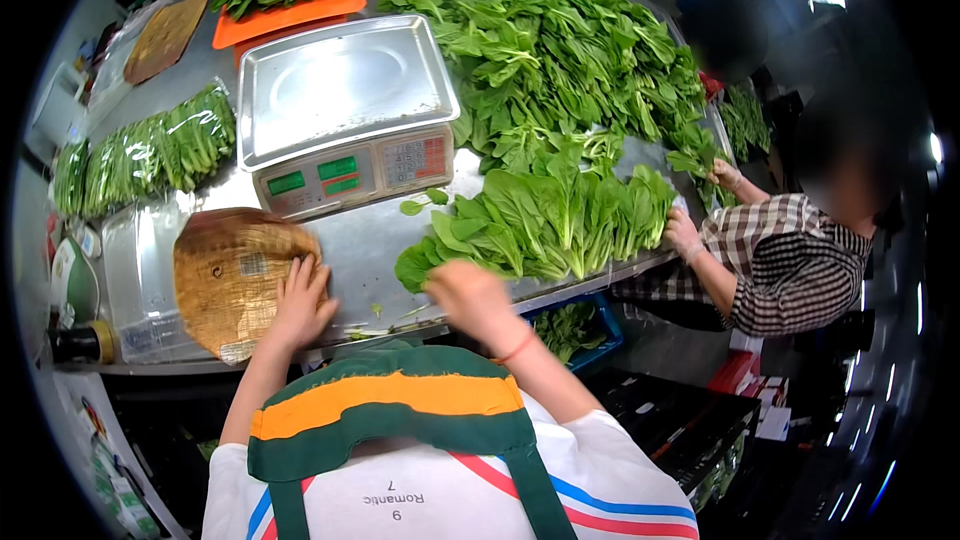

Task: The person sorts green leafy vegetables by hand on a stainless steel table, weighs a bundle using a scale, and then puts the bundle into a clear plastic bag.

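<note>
My left hand (pixel 302 304) lies with fingers spread on the right edge of a brown printed bag (pixel 225 277), flat on the metal table near its front edge. My right hand (pixel 471 298), blurred, is bent over the left end of a row of leafy greens (pixel 555 217); whether it grips a leaf cannot be told. Behind the bag stands a digital scale with a bare steel pan (pixel 345 82) and lit green displays. A large heap of leafy greens (pixel 555 52) covers the table's far right.
Bagged greens (pixel 157 142) lie at the left beside a clear plastic sheet. An orange tray (pixel 300 13) with greens stands behind the scale. At the right a person (pixel 780 255) in a checked top handles greens. Below the table edge are a blue crate (pixel 611 322) and black crates.
</note>
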The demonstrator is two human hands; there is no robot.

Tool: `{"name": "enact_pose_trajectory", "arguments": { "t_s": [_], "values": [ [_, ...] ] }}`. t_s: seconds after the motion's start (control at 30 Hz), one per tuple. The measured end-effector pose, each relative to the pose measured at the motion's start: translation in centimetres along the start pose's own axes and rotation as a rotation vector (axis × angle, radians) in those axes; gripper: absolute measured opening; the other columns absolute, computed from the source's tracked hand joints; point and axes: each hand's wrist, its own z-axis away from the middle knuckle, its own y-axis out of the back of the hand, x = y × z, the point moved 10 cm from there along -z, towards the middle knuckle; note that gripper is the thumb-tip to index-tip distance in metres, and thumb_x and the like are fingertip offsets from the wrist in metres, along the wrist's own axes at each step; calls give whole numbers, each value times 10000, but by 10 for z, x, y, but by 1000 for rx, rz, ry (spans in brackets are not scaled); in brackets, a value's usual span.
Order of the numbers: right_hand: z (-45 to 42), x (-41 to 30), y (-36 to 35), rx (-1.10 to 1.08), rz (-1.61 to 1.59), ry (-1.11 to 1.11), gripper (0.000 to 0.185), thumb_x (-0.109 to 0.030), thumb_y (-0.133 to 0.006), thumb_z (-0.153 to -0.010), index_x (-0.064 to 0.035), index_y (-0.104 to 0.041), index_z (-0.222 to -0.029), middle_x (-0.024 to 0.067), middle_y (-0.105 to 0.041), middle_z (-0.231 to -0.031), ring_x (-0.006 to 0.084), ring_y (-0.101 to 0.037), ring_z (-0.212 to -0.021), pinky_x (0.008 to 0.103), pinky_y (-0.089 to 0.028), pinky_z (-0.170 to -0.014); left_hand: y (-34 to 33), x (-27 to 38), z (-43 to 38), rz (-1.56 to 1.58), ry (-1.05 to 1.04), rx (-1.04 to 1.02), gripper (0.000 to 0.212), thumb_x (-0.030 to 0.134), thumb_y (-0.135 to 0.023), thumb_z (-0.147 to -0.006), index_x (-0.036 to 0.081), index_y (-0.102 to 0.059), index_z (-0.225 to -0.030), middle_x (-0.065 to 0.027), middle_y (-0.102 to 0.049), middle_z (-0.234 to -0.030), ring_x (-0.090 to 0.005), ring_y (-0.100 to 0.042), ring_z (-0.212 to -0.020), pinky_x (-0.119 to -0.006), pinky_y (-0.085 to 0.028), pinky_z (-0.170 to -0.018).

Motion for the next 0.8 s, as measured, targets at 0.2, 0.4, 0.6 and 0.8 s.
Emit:
{"name": "enact_pose_trajectory", "arguments": {
  "t_s": [0.2,0.4,0.6,0.8],
  "values": [
    [56,98,-2,-230,448,-389,225,-258,-667,-728,-42,-620,-768,123,-610,-670,304,-610,-636,373,-488,-557,-26,10,-24,60,-151,-227,618,330,-670,-709,116,-469,-1252,-164,-284,-1399,-361,-212,-1311,-484,-198,-1054],
    [34,77,31,154,-119,-454,157,-215,-618,-777,-59,-614,-759,140,-605,-660,338,-588,-580,397,-472,-522,-48,105,-46,774,-236,-490,581,290,-657,-781,31,-437,-1252,-123,-557,-1140,-265,-511,-1057,-357,-408,-903],
    [29,75,98,422,216,-367,168,-215,-653,-759,-64,-593,-718,101,-576,-641,255,-573,-555,325,-469,-515,-59,124,-67,1944,480,-349,208,103,-525,-873,55,-493,-1073,-50,-571,-903,-164,-565,-817,-351,-469,-794],
    [66,168,136,274,587,-671,276,-271,-681,-735,-33,-578,-829,134,-570,-795,324,-587,-707,413,-477,-598,-75,123,-57,1866,559,-508,172,177,-561,-872,88,-536,-1017,25,-441,-701,-87,-421,-602,-285,-416,-652]
  ]
}}
